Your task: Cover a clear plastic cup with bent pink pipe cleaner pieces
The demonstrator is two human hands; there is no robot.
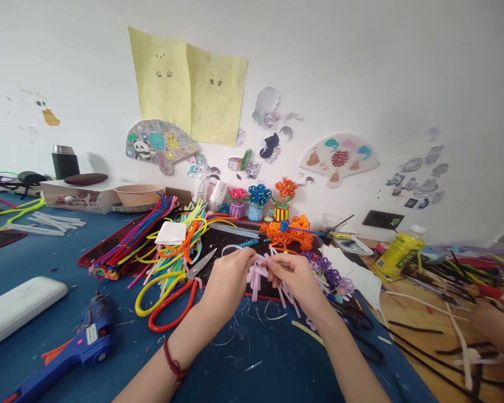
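Several pale lilac pipe cleaners hang in a loose bunch between my two hands. My left hand has its fingers closed on the bunch's left end. Pinched from the other side, the same bunch sits in the fingertips of my right hand. The exact grip is partly hidden by the fingers. Left of my left hand lie scissors with one yellow and one red handle loop, their blades spread. Purple pipe-cleaner flowers lie just beyond my right hand.
A blue glue gun lies at the left, near a white case. Pipe-cleaner bundles and orange flowers lie farther back. Small potted flowers stand by the wall. Right are a yellow bottle and another person's hand.
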